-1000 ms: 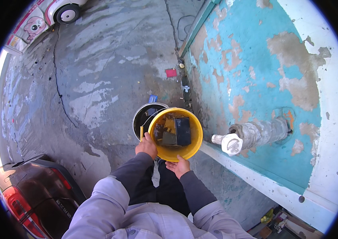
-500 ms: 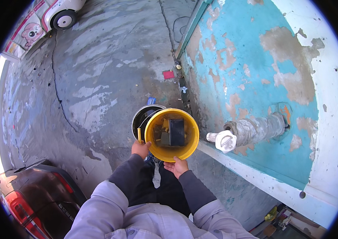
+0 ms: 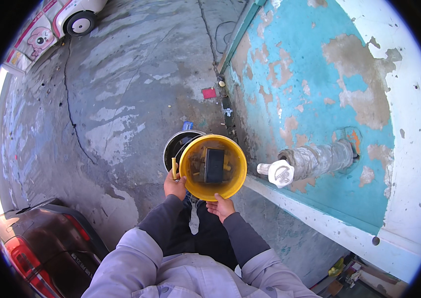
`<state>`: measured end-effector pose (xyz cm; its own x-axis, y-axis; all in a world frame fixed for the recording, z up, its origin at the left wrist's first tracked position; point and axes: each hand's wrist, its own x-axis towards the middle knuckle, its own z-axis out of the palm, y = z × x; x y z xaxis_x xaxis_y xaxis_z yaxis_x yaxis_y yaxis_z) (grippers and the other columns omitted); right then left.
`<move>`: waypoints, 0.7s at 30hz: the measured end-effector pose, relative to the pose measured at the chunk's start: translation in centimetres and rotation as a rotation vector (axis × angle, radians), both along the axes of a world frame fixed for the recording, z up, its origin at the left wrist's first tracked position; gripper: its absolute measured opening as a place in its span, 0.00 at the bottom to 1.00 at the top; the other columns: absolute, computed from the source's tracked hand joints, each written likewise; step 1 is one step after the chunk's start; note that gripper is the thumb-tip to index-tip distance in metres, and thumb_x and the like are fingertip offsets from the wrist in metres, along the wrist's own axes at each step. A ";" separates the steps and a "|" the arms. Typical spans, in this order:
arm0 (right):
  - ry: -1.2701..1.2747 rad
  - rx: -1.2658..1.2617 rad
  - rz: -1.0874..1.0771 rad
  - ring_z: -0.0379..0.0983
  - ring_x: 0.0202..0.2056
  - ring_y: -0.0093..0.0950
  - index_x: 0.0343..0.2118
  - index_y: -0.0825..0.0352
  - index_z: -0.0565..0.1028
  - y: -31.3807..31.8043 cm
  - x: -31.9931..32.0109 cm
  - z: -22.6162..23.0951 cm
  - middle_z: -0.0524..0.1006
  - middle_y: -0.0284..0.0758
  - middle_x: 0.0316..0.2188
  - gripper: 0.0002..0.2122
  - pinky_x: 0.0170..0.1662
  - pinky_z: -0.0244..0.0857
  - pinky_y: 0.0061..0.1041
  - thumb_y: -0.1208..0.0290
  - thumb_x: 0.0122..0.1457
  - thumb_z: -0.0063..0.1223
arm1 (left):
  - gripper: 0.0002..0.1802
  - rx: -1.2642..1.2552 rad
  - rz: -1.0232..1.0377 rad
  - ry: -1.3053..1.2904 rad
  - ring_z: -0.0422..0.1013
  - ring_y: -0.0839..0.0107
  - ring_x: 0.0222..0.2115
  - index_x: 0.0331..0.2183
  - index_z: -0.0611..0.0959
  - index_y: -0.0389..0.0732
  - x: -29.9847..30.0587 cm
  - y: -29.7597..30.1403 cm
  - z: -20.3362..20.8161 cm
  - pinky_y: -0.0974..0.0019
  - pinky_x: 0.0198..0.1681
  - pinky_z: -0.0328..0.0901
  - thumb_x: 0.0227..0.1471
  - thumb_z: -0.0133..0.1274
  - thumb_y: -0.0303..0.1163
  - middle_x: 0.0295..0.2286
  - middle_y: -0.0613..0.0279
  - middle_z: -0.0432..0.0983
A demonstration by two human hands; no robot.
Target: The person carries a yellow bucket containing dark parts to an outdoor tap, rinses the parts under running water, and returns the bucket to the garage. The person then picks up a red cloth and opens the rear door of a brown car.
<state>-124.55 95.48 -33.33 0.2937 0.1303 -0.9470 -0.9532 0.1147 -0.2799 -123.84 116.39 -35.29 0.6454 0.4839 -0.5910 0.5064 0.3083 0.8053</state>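
A round yellow bucket [image 3: 241, 174] is held in front of my body, its mouth facing up. My left hand [image 3: 175, 187] grips its near-left rim, beside the yellow grip [image 3: 174, 167] of the bucket's handle. My right hand [image 3: 222, 207] has its fingers curled at the near edge, the fingertips partly hidden under the bucket. Inside lies a dark rectangular box [image 3: 214, 166], with small yellowish bits around it that I cannot make out. Behind the bucket and to the left, a silver-rimmed dark pail [image 3: 170, 147] is partly covered by it.
A turquoise wall [image 3: 315, 59] with peeling paint rises on the right, a wrapped pipe with a white cap [image 3: 281, 174] jutting from it. A dark vehicle [image 3: 51, 248] stands at lower left, a white one [image 3: 46, 35] at upper left. Red litter [image 3: 209, 93] lies on the concrete.
The dark box inside the bucket has slid left, covering the greenish piece beside it. More yellowish bits show on its right. The bucket has moved very slightly left with my hands.
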 end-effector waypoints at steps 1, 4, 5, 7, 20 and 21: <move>-0.001 -0.002 0.000 0.78 0.38 0.32 0.49 0.68 0.73 0.0 -0.1 -0.1 0.80 0.40 0.37 0.17 0.41 0.74 0.34 0.58 0.70 0.44 | 0.32 -0.056 0.026 -0.015 0.75 0.75 0.40 0.62 0.69 0.40 -0.1 0.0 -0.2 0.69 0.45 0.69 0.56 0.53 0.17 0.43 0.57 0.80; -0.008 -0.013 -0.009 0.78 0.37 0.31 0.49 0.68 0.72 0.1 -0.2 -0.4 0.80 0.40 0.37 0.16 0.41 0.74 0.34 0.60 0.71 0.43 | 0.30 0.060 -0.035 -0.092 0.74 0.76 0.42 0.61 0.70 0.40 -0.2 0.1 -0.2 0.71 0.48 0.67 0.58 0.51 0.18 0.44 0.58 0.79; -0.014 -0.019 -0.018 0.78 0.36 0.31 0.49 0.67 0.72 0.2 -0.2 -0.5 0.80 0.40 0.37 0.15 0.41 0.74 0.34 0.60 0.71 0.42 | 0.30 0.124 -0.092 -0.074 0.74 0.76 0.42 0.61 0.70 0.41 -0.3 0.1 -0.1 0.71 0.48 0.67 0.58 0.50 0.18 0.45 0.58 0.79; -0.020 -0.027 -0.040 0.78 0.36 0.31 0.49 0.67 0.72 0.2 -0.2 -0.5 0.80 0.40 0.38 0.15 0.41 0.74 0.34 0.61 0.71 0.41 | 0.29 0.151 -0.161 -0.045 0.73 0.76 0.44 0.61 0.71 0.41 -0.4 0.0 0.2 0.71 0.49 0.66 0.58 0.49 0.17 0.46 0.58 0.79; 0.015 0.000 -0.063 0.76 0.34 0.30 0.48 0.67 0.72 -0.1 0.3 0.3 0.78 0.37 0.35 0.13 0.41 0.75 0.37 0.64 0.72 0.39 | 0.39 -0.627 0.314 -0.112 0.61 0.70 0.60 0.65 0.65 0.43 1.7 -1.0 6.2 0.64 0.63 0.49 0.67 0.29 0.61 0.59 0.65 0.68; 0.018 0.002 -0.054 0.75 0.33 0.30 0.47 0.67 0.72 -0.1 0.3 0.3 0.78 0.37 0.34 0.13 0.40 0.75 0.37 0.64 0.72 0.39 | 0.39 -0.683 0.348 -0.130 0.60 0.70 0.60 0.65 0.64 0.43 1.8 -0.7 6.3 0.64 0.64 0.48 0.67 0.28 0.61 0.60 0.65 0.67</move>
<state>-124.20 95.40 -33.02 0.2830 0.1161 -0.9521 -0.9505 0.1667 -0.2622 -122.03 115.66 -29.02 0.6074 0.2269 -0.7613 0.2041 0.8816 0.4256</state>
